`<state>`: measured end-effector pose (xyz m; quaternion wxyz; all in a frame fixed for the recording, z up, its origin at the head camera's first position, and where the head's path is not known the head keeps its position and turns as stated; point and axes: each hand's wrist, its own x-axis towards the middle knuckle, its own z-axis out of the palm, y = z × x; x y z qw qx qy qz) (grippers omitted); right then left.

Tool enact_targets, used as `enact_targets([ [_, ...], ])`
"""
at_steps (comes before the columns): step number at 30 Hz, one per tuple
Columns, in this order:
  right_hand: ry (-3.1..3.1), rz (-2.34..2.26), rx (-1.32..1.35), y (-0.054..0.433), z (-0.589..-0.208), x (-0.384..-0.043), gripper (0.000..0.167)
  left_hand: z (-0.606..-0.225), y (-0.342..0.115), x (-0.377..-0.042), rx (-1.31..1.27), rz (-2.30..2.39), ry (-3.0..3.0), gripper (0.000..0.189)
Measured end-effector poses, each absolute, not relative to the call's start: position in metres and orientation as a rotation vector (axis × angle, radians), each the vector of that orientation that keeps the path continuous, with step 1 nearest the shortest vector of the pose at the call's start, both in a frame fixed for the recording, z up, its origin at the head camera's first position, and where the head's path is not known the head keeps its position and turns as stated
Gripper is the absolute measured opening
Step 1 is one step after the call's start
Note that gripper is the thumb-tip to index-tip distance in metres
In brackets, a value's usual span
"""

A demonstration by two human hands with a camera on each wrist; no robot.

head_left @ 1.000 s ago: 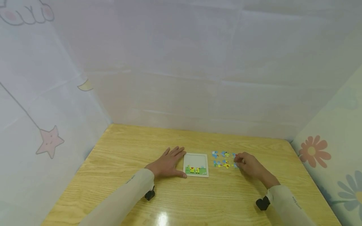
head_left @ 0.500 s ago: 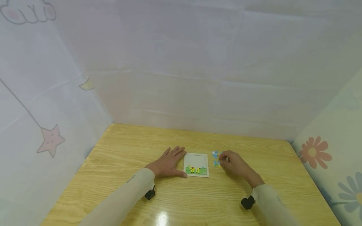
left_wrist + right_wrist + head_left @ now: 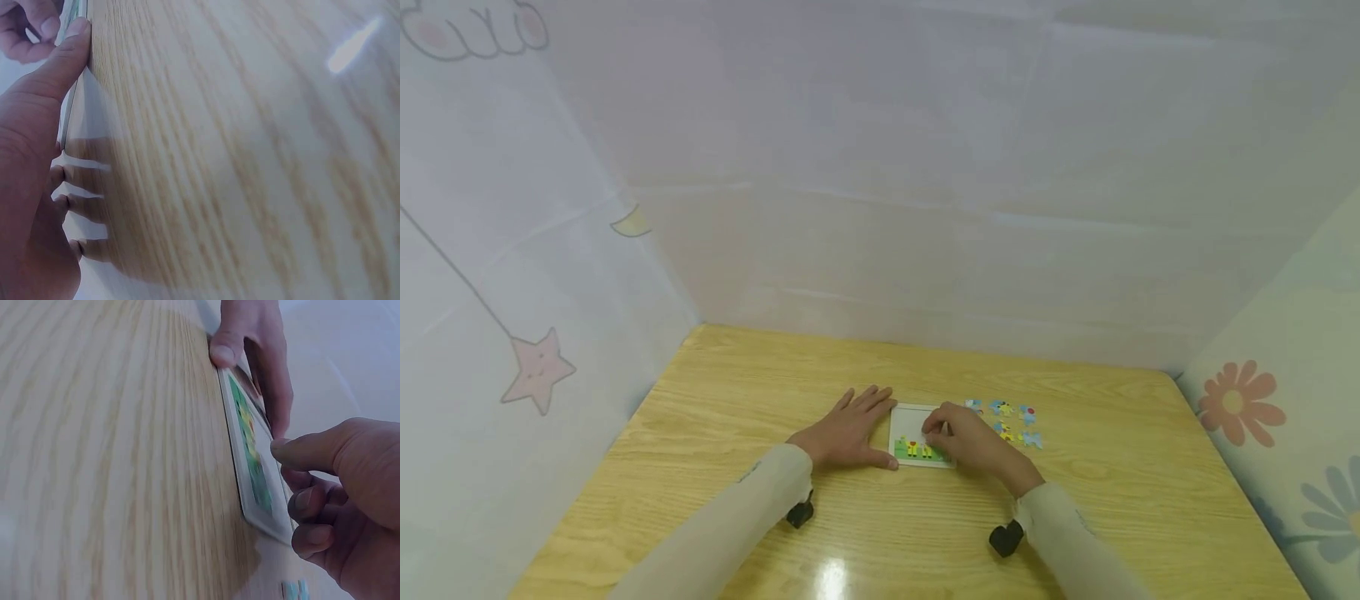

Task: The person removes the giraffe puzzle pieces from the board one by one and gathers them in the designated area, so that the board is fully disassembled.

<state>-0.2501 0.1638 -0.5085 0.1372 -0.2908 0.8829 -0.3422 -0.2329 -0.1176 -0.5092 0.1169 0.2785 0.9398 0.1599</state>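
A white square puzzle tray (image 3: 916,465) lies flat on the table; a green and yellow strip of fitted puzzle pieces (image 3: 912,450) fills its lower part. My left hand (image 3: 847,433) rests at the tray's left side with fingers spread, and its thumb (image 3: 70,53) touches the near left corner. Over the tray's right half, my right hand (image 3: 967,439) has thumb and index finger brought together, pinching a puzzle piece that the fingers almost wholly hide. Loose blue and yellow puzzle pieces (image 3: 1004,432) lie to the right of the tray, beyond the right hand.
The wooden table (image 3: 880,533) ends at a pale cloth wall (image 3: 880,275) behind, with further printed cloth at both sides. Each wrist carries a small black camera, such as the right one (image 3: 1006,539).
My right hand has travelled left from the loose pieces to above the tray, taking a piece from the nearer row's left end. The left hand stays put.
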Motion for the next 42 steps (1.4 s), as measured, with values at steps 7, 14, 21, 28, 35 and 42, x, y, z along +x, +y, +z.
enact_targets([
  [7,2.500,-0.960,-0.875,0.140,-0.506,-0.251,0.018,-0.510,-0.117,-0.235,0.814,0.459,2.750,0.110],
  [14,2.494,-0.920,-0.895,0.129,-0.505,-0.254,0.018,-0.508,-0.116,-0.237,0.824,0.439,2.758,0.111],
  [21,2.500,-0.881,-0.877,0.126,-0.503,-0.253,0.025,-0.507,-0.116,-0.237,0.825,0.419,2.757,0.111],
  [28,2.468,-0.941,-0.885,0.127,-0.503,-0.251,0.024,-0.506,-0.116,-0.235,0.824,0.411,2.763,0.111],
  [35,2.395,-1.068,-0.867,0.131,-0.503,-0.251,0.009,-0.509,-0.118,-0.235,0.823,0.432,2.765,0.110],
  [42,2.358,-1.158,-0.843,0.137,-0.503,-0.249,0.007,-0.508,-0.118,-0.232,0.808,0.441,2.754,0.110],
])
